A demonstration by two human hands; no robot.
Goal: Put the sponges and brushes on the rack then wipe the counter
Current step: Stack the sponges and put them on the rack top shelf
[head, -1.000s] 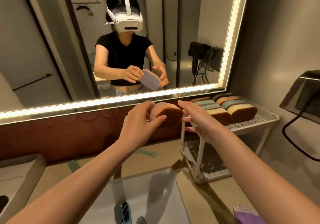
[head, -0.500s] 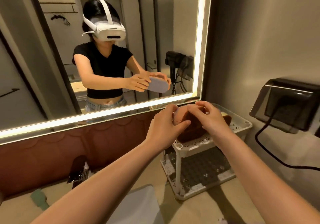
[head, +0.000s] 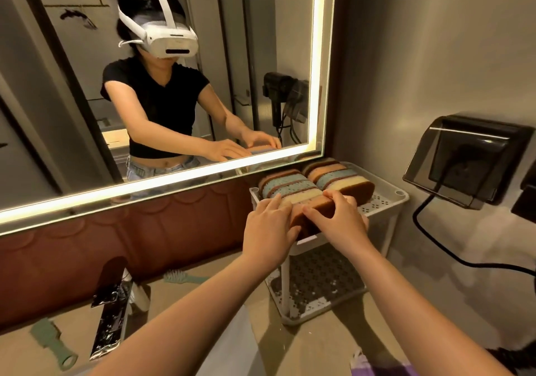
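A white two-tier rack (head: 385, 200) stands on the counter at the right, under the mirror. Several striped sponges (head: 293, 185) stand on edge in two rows on its top tier. At the front of that tier sits a brown sponge (head: 314, 203), held from both sides. My left hand (head: 268, 227) grips its left end, fingers over the top and thumb at the front. My right hand (head: 339, 223) curls over its right half. A green brush (head: 185, 278) lies on the counter by the wall. A second green brush (head: 52, 339) lies at the far left.
A chrome faucet (head: 111, 300) stands left of the white sink (head: 229, 343). A purple cloth (head: 374, 367) lies at the bottom right. A black holder (head: 464, 161) with a hanging cable is on the right wall. The rack's lower tier (head: 319, 282) holds nothing.
Both hands carried the brown sponge right and down from mid-air onto the front of the rack's top tier. My view turned right towards the rack.
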